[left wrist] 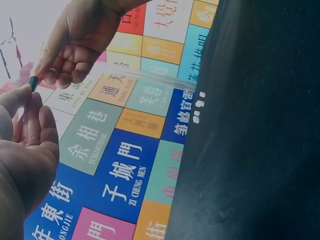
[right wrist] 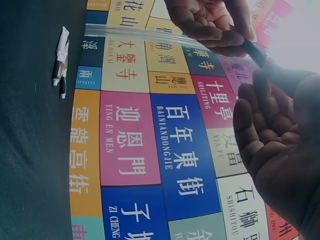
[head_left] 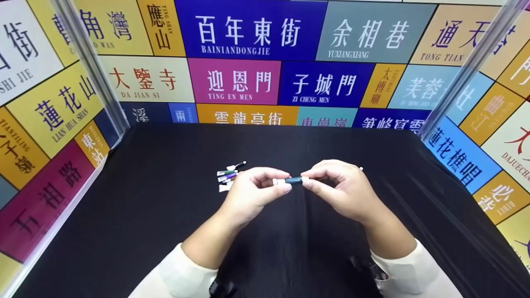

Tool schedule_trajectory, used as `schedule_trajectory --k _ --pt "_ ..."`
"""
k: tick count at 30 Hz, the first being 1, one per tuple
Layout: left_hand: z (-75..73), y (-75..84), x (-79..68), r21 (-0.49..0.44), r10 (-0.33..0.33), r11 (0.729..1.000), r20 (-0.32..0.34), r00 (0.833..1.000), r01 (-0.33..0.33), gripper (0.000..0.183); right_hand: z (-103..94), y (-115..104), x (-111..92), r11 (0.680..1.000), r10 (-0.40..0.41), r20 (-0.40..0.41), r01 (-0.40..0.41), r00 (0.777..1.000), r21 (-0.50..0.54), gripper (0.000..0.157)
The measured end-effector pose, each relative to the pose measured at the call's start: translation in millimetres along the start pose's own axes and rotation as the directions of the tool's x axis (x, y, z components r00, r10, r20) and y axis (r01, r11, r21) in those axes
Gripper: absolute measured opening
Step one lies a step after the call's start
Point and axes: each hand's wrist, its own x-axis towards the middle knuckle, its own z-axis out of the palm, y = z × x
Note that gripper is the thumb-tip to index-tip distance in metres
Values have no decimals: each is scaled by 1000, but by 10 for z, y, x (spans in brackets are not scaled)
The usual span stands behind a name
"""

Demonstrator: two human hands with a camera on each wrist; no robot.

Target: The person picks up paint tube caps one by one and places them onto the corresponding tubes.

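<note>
Head view: now my left hand (head_left: pixel 248 193) and right hand (head_left: pixel 345 188) pinch opposite ends of one dark tube (head_left: pixel 294 180), above the black cloth (head_left: pixel 124 231). More tubes (head_left: pixel 227 178) lie left, small white pieces (left wrist: pixel 200 104) right; this one looks unfinished, the others I can't judge.

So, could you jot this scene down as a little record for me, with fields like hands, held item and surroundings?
Left hand: pinches the held item
Right hand: pinches its other end
Held item: small, slim, dark green and white; exact identity unclear
Left of the hands: a cluster of small slim items, some green or purple
Beyond right hand: small white pieces
Surface: black cloth
Backdrop: colourful sign-covered walls
</note>
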Motion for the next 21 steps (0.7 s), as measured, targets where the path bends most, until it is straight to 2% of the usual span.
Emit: schedule_trajectory --k 4,6,10,14,17,21 --pt "17 46 -21 -46 9 999 11 1000 -8 27 -13 -27 -1 998 -16 -18 17 1000 61 18" --pt "17 65 -29 -34 20 999 10 1000 -20 26 -17 -33 -2 996 -20 -24 22 1000 86 19" --pt "-3 88 -38 99 53 994 1 999 -53 22 -29 -25 -2 994 -24 -21 26 999 107 20" --pt "-20 109 -50 242 104 964 19 994 -106 19 -41 -6 0 994 -22 -8 23 1000 103 20" --pt "-15 116 -54 302 145 941 38 989 -150 19 -43 9 2 994 -25 -3 25 1000 106 19" --pt "6 104 -48 337 180 923 41 983 -184 19 -58 19 1 992 -17 12 16 1000 121 16"
